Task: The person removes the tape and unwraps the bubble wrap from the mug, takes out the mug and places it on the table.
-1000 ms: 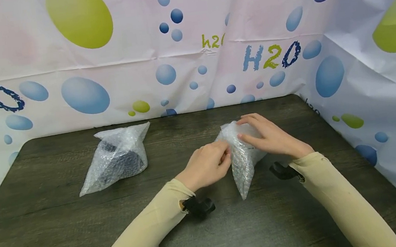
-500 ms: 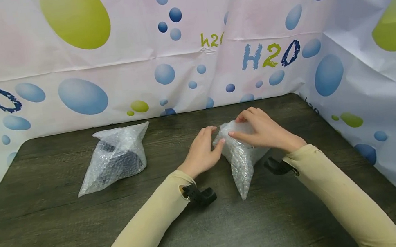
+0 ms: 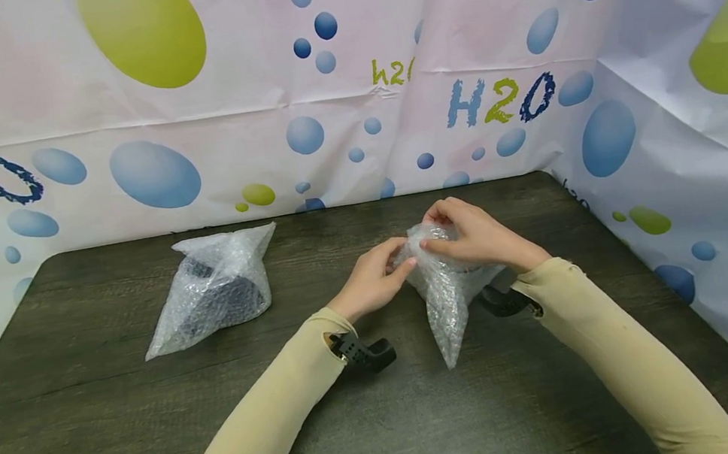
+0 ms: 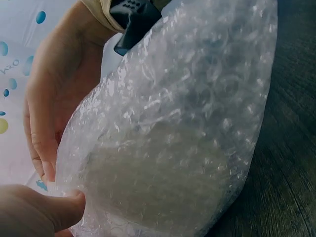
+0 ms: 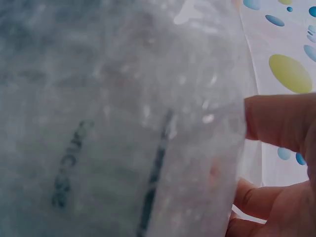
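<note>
Head view: looking at a bubble-wrap bag (image 3: 446,300) on the right side of the dark table (image 3: 75,429), one pointy corner drooping toward the near edge, top bunched up between two bare hands. Right hand (image 3: 478,239) with thumb and fingers curled in close, pinching the top of the bag, probably to keep everything from sliding around. Left hand (image 3: 370,279) curled in too, thumb lapped over the bag's left edge, looks like a light pinch, can't tell how firm. Makes sense to grab up there, at a guess: loose wrap on top, bulky stuff lower down. From the left wrist, a pale lump (image 4: 163,182) showing through the bubbles. From the right wrist, dark lettering (image 5: 70,160) plus a stripe (image 5: 157,170), too blurry to read for sure. Over on the left, well apart, a second bubble bag (image 3: 238,254) with a dark thing (image 3: 230,300) inside, nowhere near either hand, maybe parked there to leave elbow room.
</note>
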{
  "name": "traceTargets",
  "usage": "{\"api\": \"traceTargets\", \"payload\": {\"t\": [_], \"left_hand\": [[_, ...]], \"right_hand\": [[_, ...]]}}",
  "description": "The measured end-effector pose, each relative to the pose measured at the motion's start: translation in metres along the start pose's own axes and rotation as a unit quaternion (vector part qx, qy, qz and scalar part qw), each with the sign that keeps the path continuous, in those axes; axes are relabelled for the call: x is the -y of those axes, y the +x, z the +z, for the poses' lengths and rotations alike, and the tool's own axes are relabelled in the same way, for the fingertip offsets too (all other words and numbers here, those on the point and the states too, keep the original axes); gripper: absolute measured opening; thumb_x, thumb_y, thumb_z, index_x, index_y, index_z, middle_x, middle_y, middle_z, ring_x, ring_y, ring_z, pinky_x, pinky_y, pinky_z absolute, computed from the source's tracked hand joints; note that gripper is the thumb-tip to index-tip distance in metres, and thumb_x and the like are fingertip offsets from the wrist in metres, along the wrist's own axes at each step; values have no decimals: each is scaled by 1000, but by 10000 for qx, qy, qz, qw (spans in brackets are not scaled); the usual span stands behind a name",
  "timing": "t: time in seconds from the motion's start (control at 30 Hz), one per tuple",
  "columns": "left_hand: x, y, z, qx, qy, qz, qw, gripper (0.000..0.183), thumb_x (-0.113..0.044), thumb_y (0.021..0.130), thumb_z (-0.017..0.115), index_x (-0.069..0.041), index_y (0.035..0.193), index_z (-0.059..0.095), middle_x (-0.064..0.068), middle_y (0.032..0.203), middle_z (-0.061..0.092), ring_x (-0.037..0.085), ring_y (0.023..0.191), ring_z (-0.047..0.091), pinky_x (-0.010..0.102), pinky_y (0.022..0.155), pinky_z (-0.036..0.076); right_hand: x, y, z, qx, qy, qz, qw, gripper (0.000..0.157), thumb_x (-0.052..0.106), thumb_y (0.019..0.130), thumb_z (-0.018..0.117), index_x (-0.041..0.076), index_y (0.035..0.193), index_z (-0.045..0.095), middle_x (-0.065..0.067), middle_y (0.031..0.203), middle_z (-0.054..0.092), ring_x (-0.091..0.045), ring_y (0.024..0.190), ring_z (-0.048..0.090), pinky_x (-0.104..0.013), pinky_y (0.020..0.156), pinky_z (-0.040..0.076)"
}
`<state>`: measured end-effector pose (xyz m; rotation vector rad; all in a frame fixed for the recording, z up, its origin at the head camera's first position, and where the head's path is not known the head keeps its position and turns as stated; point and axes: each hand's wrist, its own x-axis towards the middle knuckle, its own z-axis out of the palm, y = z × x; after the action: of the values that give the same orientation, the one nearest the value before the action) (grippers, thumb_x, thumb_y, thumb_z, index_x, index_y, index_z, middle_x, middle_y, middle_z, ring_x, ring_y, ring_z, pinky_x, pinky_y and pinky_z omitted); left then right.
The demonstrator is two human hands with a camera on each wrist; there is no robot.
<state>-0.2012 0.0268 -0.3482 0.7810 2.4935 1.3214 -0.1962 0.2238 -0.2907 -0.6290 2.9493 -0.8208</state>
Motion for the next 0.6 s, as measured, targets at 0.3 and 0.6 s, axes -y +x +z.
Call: {"api": "traceTargets", "payload": {"t": [0.3,0.6], "left_hand": [[-2,2,-2,-19,219,-62,9997,43,-25,100,52,-4,137,48,17,131,56,29,116,57,41,98,48],[-3,3,-2,5,272,-173,9995,36,-26,100,53,-7,130,54,17,126,59,28,112,59,42,94,49]], "right_hand": [[6,-2,3,19,348,-251,9991,12,11,93,63,5,100,55,-13,101,60,-29,101,57,-48,90,46],[5,-7,11,-515,291,-534,9968,9,7,91,65,5,96,58,-11,96,63,-29,100,61,-47,90,49]]}}
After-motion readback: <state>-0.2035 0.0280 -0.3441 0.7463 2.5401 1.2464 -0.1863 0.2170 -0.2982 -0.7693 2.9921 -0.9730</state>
